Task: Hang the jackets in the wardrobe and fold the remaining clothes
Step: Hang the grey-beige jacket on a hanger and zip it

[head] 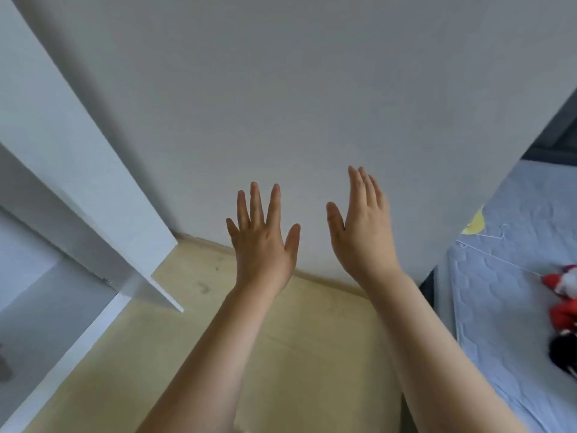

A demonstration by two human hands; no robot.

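Neither grip holds anything: the left hand [262, 242] and right hand [362, 232] are raised with fingers straight and spread, backs to the camera, before a bare wall [281, 89]; whether they touch it I cannot tell. The clothes are well apart from both, on the bed [499, 307] to the right: a red and white garment [562, 295] and a dark piece [562, 351] lie in from its floor-side edge, with thin white hangers [487, 254] near the bed's corner by the wall. The wardrobe [40, 307] stands open on the left, its door [93, 182] jutting over the floor [281, 339]. The likely trouble is that door: carrying a jacket across, an elbow or trailing sleeve could catch its edge. The thin hangers could also snag one another when lifted.
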